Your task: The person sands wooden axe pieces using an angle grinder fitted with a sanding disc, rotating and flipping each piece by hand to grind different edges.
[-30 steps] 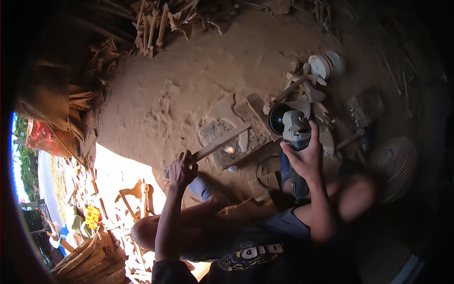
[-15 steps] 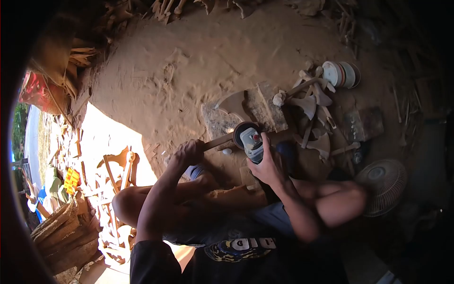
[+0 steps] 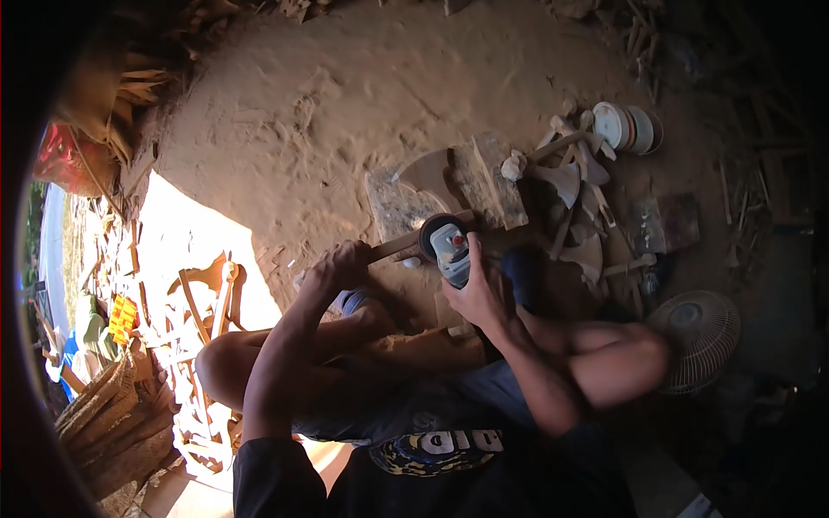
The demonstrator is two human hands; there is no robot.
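Observation:
My left hand is closed around the handle end of a wooden axe-shaped piece, whose curved blade lies over a worn board. In my right hand is an angle grinder with a round disc, gripped by its body. The disc sits over the handle, a little short of where the blade joins; whether it touches the wood I cannot tell. Part of the handle is hidden behind the disc and grinder.
Several more axe-shaped wooden pieces lie to the right, beside stacked white tubs. A fan stands by my right knee. Wood scraps and frames sit in sunlight at the left. Dusty ground stretches ahead.
The view has shifted slightly. The grinder and my right hand appear a little further left and up in view. Both hands keep their holds.

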